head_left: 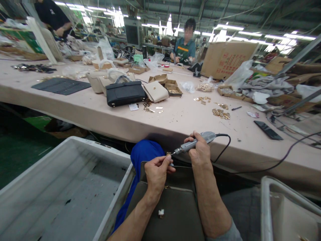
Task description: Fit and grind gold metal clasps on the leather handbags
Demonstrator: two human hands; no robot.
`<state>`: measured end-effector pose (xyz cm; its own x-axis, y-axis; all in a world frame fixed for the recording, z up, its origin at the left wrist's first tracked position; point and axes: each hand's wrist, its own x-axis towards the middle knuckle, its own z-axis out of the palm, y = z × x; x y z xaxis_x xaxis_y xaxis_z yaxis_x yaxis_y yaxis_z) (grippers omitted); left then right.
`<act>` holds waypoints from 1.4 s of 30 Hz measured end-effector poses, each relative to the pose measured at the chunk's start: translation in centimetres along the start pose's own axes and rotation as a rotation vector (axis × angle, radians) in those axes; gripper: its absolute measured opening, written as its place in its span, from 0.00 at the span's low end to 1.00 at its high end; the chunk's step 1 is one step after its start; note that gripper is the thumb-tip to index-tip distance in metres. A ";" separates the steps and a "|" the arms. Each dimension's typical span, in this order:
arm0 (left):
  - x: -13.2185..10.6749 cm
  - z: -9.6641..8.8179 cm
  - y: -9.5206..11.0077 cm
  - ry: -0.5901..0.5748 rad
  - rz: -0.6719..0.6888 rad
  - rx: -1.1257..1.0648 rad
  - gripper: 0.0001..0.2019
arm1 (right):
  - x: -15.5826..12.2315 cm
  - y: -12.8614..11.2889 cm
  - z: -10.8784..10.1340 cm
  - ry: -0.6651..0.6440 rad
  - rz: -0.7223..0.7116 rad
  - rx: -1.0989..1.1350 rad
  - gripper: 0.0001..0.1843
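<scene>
My right hand (199, 150) is closed around a grey corded electric screwdriver (194, 143), held level with its tip pointing left. My left hand (156, 170) pinches a small gold metal fitting (169, 154) right at the tool's tip. Both hands hover over a dark olive handbag (173, 207) lying on my lap, with a small clasp on its flap. The tool's black cord (225, 147) loops away to the right over the table edge.
A long pink worktable (175, 124) carries a black handbag (125, 93), beige bags, gold hardware piles (221, 113), small boxes and a phone (268, 130). Grey plastic bins stand at my left (62, 187) and right (281, 207). Two other people work at the far side.
</scene>
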<state>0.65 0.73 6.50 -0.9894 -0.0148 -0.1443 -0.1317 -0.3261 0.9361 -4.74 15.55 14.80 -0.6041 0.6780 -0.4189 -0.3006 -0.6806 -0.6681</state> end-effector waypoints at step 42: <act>-0.5 0.6 1.0 0.128 -0.093 -0.046 0.17 | -1.3 -1.7 -1.4 -0.282 -0.095 0.027 0.12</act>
<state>1.02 0.98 7.67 -0.9569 -0.1022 -0.2719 -0.2162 -0.3747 0.9016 -2.42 16.19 15.62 -0.7525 0.6376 -0.1650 -0.3831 -0.6275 -0.6778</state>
